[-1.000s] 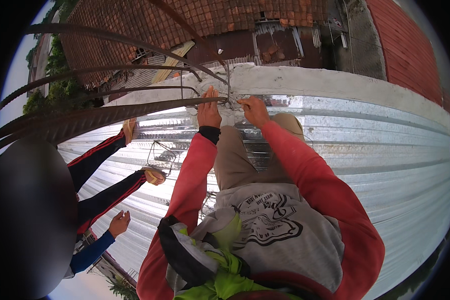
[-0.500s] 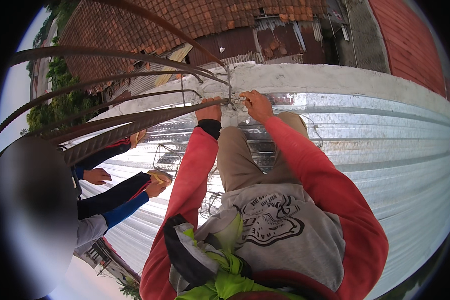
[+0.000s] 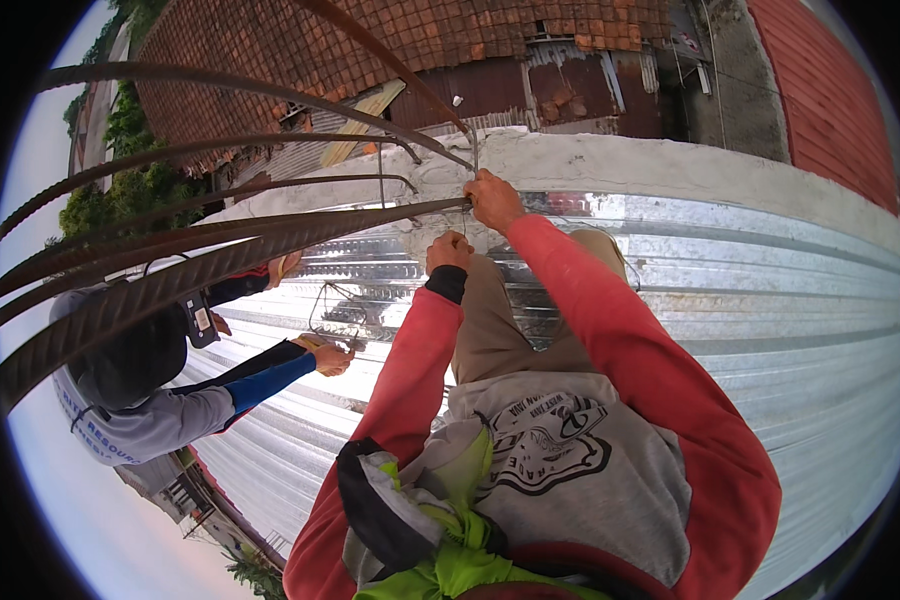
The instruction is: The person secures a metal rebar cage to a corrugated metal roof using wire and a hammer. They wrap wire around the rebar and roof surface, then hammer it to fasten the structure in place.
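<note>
My right hand (image 3: 496, 203) is closed in a pinch at the end of a ribbed steel bar (image 3: 370, 217), beside a thin upright metal tie (image 3: 475, 148). What its fingers grip is too small to make out. Just below and left of it, my left hand (image 3: 449, 252) has its fingers curled together. A thin wire (image 3: 465, 222) runs between the two hands; it seems to be in the left one. Several more rusty bars, among them an upper bar (image 3: 260, 92), sweep in from the left toward the concrete ledge (image 3: 650, 158).
Shiny corrugated metal sheets (image 3: 750, 300) spread under and around me. At left a co-worker in a dark helmet (image 3: 130, 345) works with a hand (image 3: 332, 359) near a bent wire frame (image 3: 335, 300). Beyond the ledge lie a tiled roof (image 3: 270, 60) and a red roof (image 3: 830, 90).
My right hand has moved a little left, onto the bar's end. My left hand has come off the bar and down toward me. The co-worker has come more into view.
</note>
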Action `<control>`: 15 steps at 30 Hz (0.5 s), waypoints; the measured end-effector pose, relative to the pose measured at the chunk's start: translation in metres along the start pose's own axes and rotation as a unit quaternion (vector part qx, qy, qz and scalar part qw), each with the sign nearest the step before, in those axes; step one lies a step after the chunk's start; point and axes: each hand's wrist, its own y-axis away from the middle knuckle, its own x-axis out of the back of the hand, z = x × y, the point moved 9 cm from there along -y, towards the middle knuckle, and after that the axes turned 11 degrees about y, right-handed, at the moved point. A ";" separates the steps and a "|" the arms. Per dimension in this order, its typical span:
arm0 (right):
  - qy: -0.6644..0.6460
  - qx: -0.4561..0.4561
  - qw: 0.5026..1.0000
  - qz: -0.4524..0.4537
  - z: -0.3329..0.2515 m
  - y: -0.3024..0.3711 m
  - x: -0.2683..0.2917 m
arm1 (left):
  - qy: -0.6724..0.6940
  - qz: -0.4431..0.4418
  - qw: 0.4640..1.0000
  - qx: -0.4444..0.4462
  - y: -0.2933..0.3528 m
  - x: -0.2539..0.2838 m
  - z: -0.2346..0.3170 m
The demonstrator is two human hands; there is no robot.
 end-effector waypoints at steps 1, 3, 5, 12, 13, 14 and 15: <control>-0.005 0.014 1.000 -0.006 0.003 -0.003 0.001 | 0.021 -0.001 1.000 -0.010 0.002 -0.002 0.000; -0.016 0.025 1.000 -0.006 0.010 0.003 0.005 | 0.068 -0.001 0.997 -0.027 0.009 -0.005 0.002; -0.033 0.019 0.999 0.014 0.018 0.014 0.016 | 0.138 -0.003 0.990 -0.016 0.015 -0.002 -0.001; 0.030 0.040 0.996 -0.072 -0.003 0.000 -0.010 | 0.359 -0.085 0.929 0.003 0.027 -0.050 -0.005; 0.037 0.053 0.994 -0.085 -0.004 -0.004 -0.012 | 0.372 -0.087 0.924 0.006 0.027 -0.055 -0.003; 0.050 0.062 0.992 -0.097 0.004 -0.008 -0.012 | 0.387 -0.096 0.917 0.007 0.021 -0.066 0.005; 0.037 0.090 0.989 -0.114 0.004 -0.009 -0.012 | 0.408 -0.092 0.908 0.008 0.016 -0.070 0.008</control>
